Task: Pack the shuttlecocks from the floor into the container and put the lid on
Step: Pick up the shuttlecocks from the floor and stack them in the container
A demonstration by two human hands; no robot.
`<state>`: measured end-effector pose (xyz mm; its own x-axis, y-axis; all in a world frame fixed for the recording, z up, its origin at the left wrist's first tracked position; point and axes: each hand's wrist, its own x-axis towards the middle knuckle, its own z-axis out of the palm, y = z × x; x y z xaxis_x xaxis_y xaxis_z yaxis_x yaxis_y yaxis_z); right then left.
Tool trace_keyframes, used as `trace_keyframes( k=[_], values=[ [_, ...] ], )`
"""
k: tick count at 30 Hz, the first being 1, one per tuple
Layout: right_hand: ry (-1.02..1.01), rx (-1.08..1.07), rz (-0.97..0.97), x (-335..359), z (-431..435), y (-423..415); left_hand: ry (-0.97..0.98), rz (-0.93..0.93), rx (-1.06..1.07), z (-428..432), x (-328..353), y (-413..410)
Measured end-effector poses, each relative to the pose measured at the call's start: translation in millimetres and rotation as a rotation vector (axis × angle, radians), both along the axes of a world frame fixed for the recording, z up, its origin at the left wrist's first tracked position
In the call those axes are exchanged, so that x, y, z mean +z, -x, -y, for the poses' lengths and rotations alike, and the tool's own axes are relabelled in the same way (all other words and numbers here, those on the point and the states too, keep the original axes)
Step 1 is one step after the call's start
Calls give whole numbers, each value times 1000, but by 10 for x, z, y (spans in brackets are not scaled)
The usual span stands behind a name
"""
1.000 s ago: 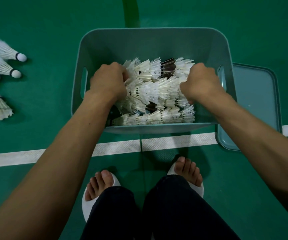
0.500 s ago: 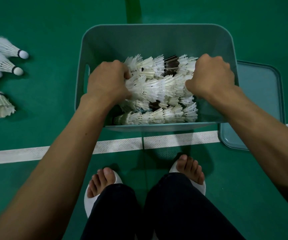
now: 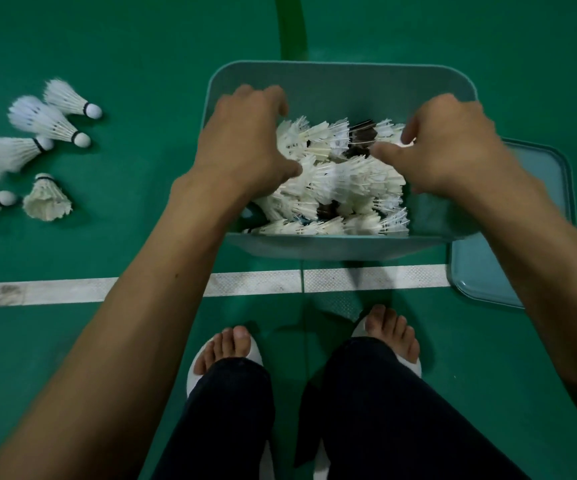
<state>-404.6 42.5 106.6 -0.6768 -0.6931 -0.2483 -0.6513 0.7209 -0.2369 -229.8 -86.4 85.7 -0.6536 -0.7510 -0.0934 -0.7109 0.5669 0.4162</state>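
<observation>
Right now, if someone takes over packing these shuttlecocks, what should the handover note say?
Hands: left hand and right hand both open above the container, holding nothing.
Done: a pile of shuttlecocks lies in the container.
To do: five loose shuttlecocks on the floor to its left; the lid lies on the floor at its right, not yet on.

Five loose shuttlecocks (image 3: 48, 121) lie at the frame's left, an uncountable heap (image 3: 349, 181) fills one container (image 3: 349, 95), plus one lid (image 3: 481, 271).
</observation>
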Motion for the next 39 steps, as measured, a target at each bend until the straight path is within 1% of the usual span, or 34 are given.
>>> trace_keyframes(
  k=[2, 5, 9, 12, 16, 19, 21, 23, 25, 27, 29, 32, 34, 36, 37, 39],
  values=[
    [112, 47, 14, 165, 71, -179, 82, -88, 21, 5, 121, -135],
    [254, 134, 39, 361, 204, -522, 118, -183, 99, 49, 238, -498],
    [386, 234, 64, 481, 370, -922, 73, -363, 318, 84, 256, -871],
    [429, 306, 86, 432, 521, -1112, 33, -402, 386, 88, 152, -1057],
    [418, 405, 120, 362, 942, -1391, -6, -363, 424, 197, -22, -1453],
    [401, 479, 126, 284, 1426, -1716, -40, -309, 544, 445, -199, -1777],
    [346, 559, 155, 181, 1757, -1988, -54, -251, 651, 647, -416, -1982],
    [197, 674, 181, 24, 2056, -2240, -50, -186, 769, 831, -642, -2179],
    [-4, 753, 174, -145, 2279, -2416, 4, -118, 863, 986, -833, -2323],
    [-159, 759, 156, -316, 2508, -2580, 64, -45, 918, 1175, -974, -2437],
    [-237, 739, 159, -461, 2745, -2728, 30, 16, 916, 1357, -1090, -2504],
    [-215, 748, 213, -653, 3097, -2887, -157, 65, 883, 1523, -1242, -2581],
    [-147, 781, 262, -783, 3324, -2954, -170, 90, 878, 1534, -1295, -2623],
    [-57, 818, 282, -895, 3518, -3010, -192, 118, 927, 1546, -1281, -2640],
    [-20, 835, 282, -942, 3593, -3047, -238, 94, 984, 1566, -1264, -2652],
    [2, 872, 276, -1043, 3702, -3129, -348, -49, 1111, 1636, -1204, -2679]
  ],
)
